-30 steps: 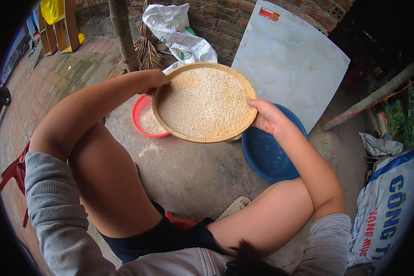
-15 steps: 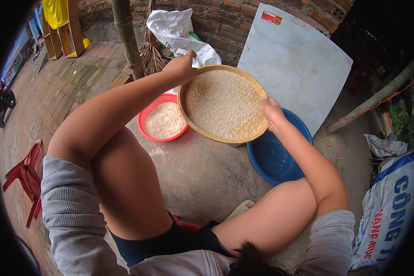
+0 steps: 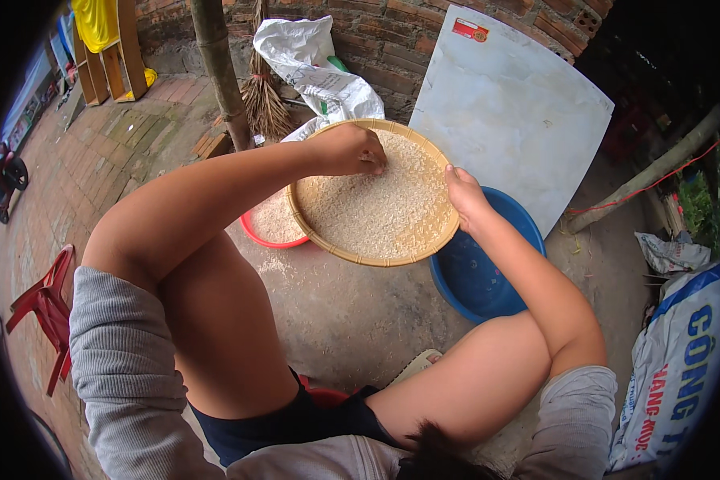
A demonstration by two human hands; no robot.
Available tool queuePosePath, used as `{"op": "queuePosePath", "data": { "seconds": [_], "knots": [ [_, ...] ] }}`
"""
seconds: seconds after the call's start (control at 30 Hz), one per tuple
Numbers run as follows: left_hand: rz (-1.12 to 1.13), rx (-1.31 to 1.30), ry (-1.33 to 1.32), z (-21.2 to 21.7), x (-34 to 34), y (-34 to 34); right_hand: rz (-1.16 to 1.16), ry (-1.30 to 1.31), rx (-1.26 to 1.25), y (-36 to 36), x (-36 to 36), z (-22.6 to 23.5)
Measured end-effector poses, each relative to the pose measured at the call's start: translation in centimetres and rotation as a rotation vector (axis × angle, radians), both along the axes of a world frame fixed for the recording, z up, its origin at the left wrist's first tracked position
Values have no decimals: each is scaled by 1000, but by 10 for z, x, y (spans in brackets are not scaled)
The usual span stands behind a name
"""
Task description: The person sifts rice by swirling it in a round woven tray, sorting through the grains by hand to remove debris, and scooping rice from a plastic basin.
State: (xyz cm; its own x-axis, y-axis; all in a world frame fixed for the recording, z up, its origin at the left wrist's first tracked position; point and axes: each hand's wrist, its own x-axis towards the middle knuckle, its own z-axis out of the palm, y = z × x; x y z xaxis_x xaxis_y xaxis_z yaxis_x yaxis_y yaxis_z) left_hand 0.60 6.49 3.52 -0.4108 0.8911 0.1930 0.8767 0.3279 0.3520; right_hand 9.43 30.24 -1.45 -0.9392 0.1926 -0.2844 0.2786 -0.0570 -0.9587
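Note:
A round woven bamboo tray (image 3: 358, 258) full of pale rice grains (image 3: 360, 210) is held up in front of me, tilted slightly. My right hand (image 3: 466, 198) grips its right rim, thumb on top and fingers underneath. Over the far left part of the tray, my left hand (image 3: 349, 150) dips into the rice with its fingertips pinched together; whatever is between them is hidden. Below the tray's left side sits a red basin (image 3: 275, 242) with pale grain in it, partly covered by the tray. Under the right side stands a blue basin (image 3: 478, 276).
A white sack (image 3: 300, 48) and a straw broom (image 3: 266, 104) lean by the brick wall, beside a bamboo post (image 3: 218, 68). A pale board (image 3: 516, 112) stands behind the blue basin. Printed sacks (image 3: 668, 368) are at right, a red chair (image 3: 46, 312) at left.
My left hand has left the tray's far left rim and moved inward, down to the rice. The tray has shifted a little left and nearer, with my right hand still on it.

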Motion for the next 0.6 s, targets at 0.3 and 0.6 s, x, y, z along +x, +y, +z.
{"op": "queuePosePath", "data": {
  "seconds": [0.3,0.6],
  "knots": [
    [-21,-72,-49,-4,4,10,-34,-50,-36,1,-8,-12],
    [30,-2,-45,-9,-8,64,-236,-11,53,48,-16,-39]
  ]
}}
